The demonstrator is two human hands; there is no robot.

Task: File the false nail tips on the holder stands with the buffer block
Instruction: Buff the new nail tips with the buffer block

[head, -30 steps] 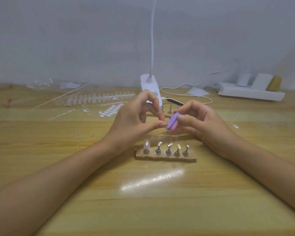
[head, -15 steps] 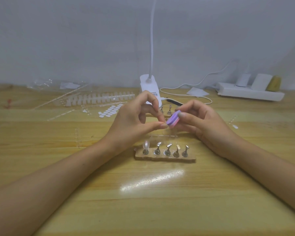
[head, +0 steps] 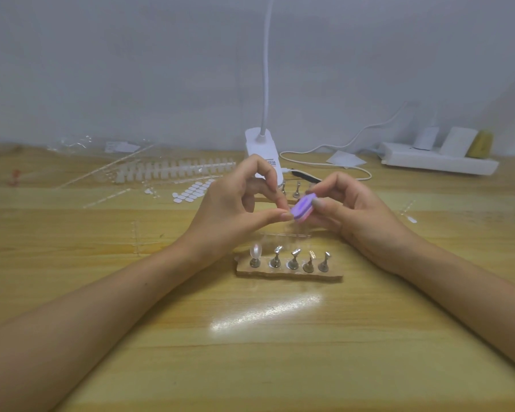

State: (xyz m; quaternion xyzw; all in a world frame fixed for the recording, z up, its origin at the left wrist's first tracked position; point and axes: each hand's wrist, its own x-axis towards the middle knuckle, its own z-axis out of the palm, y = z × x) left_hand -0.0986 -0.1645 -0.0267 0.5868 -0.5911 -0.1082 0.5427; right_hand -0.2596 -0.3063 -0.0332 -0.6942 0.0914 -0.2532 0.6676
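1. Both forearms come in from the bottom corners of the frame, bare, and angle toward the middle.
2. The left hand (head: 229,212) is raised at centre, its thumb and forefinger curved into a ring with their tips pinched together. What they pinch is too small to see.
3. The right hand (head: 363,215), just right of centre, pinches a purple buffer block (head: 302,208) between thumb and fingers, next to the left fingertips.

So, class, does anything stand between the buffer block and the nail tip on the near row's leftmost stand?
Nothing visible does: the gap from the buffer block down to that nail tip looks open.
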